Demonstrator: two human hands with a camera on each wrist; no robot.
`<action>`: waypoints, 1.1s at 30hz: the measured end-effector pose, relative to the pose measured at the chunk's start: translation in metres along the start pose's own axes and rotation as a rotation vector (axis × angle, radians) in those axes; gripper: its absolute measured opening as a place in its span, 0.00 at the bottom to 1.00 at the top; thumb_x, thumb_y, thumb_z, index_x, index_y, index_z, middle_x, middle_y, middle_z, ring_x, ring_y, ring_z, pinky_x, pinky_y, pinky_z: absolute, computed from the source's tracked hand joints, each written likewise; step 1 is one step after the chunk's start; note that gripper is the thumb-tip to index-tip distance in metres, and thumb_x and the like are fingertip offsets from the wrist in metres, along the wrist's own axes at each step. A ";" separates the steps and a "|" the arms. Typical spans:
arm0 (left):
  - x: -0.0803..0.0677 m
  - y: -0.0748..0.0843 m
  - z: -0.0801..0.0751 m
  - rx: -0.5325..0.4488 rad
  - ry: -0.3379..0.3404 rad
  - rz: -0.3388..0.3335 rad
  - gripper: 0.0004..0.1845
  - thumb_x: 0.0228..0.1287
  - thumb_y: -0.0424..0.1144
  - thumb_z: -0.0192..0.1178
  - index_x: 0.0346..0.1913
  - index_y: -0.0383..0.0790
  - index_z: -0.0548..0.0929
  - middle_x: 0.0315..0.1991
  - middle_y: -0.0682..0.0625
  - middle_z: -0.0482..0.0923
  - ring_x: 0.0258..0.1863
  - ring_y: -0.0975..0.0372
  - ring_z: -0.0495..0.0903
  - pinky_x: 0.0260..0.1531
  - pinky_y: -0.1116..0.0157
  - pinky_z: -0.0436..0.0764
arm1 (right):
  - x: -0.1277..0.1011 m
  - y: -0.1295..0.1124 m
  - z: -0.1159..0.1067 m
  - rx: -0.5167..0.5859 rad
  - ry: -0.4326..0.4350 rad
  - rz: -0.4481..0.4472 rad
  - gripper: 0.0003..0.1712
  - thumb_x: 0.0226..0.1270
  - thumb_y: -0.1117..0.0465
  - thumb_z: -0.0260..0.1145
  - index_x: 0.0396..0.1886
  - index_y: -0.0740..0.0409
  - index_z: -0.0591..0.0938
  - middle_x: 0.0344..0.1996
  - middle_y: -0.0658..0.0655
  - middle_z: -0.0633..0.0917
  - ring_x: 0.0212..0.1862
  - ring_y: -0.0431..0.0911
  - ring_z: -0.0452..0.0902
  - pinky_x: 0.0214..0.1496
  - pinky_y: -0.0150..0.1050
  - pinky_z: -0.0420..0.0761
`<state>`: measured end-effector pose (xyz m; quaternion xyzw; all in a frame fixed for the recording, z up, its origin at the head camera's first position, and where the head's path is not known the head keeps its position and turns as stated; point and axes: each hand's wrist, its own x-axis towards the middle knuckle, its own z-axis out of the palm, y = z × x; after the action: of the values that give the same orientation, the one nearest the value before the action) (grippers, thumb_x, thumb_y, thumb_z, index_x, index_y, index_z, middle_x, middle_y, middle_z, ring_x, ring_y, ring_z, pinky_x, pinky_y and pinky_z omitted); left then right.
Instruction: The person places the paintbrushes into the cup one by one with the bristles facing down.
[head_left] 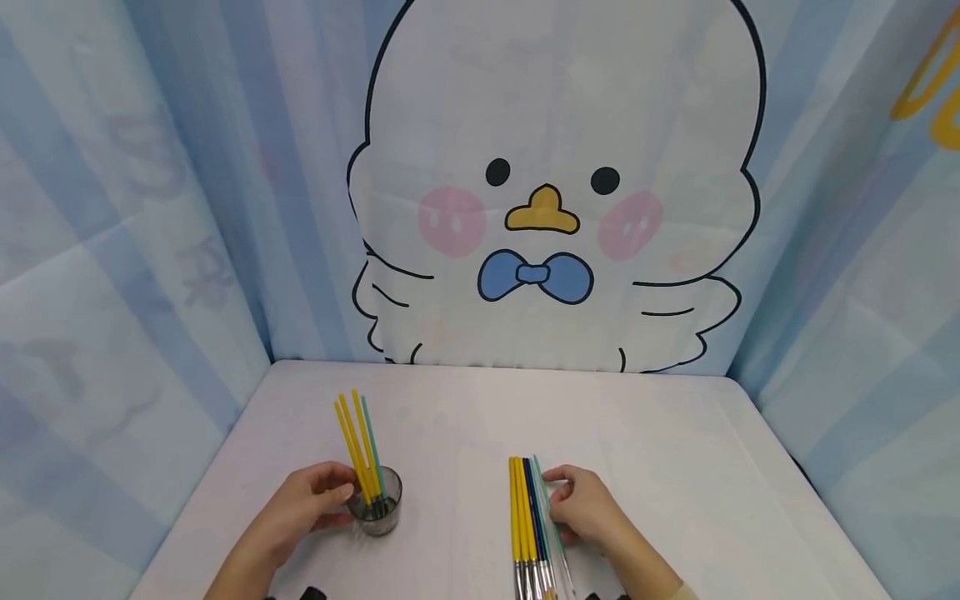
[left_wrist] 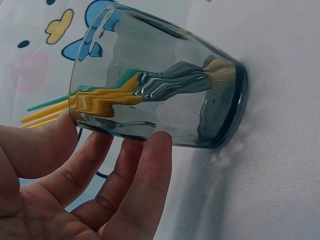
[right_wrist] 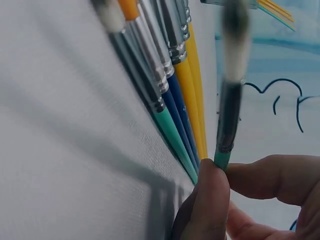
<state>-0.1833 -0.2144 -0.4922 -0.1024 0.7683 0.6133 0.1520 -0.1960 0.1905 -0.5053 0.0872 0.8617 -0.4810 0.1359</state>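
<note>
My left hand (head_left: 311,504) holds a clear grey drinking glass (left_wrist: 175,115) by its side, thumb near the rim and fingers against the wall. The glass stands upright on the table. Inside lean several paintbrushes (head_left: 352,442), yellow and teal handles up, bristles at the bottom. Between thumb and fingertips, my right hand (head_left: 588,507) pinches a teal-handled paintbrush (right_wrist: 230,115), bristle end raised toward the wrist camera. Just left of that hand lies a row of paintbrushes (head_left: 525,521) with yellow, dark blue and teal handles, side by side, metal ferrules toward me.
A white table (head_left: 450,408) carries everything. Behind it hangs a backdrop (head_left: 547,325) with a cartoon bird, and striped blue curtains (head_left: 112,333) stand at both sides. Small black objects (head_left: 312,593) show at the bottom edge near each wrist.
</note>
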 end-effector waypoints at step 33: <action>0.001 -0.002 0.000 -0.009 0.012 -0.001 0.12 0.78 0.29 0.61 0.59 0.28 0.82 0.54 0.40 0.86 0.49 0.57 0.86 0.49 0.52 0.93 | 0.002 -0.030 0.019 0.315 -0.004 -0.090 0.38 0.57 0.78 0.68 0.70 0.61 0.78 0.38 0.57 0.80 0.38 0.49 0.78 0.26 0.37 0.87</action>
<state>-0.1836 -0.2147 -0.4940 -0.1069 0.7665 0.6160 0.1473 -0.2035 0.1583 -0.4911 0.0677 0.7786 -0.6158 0.1005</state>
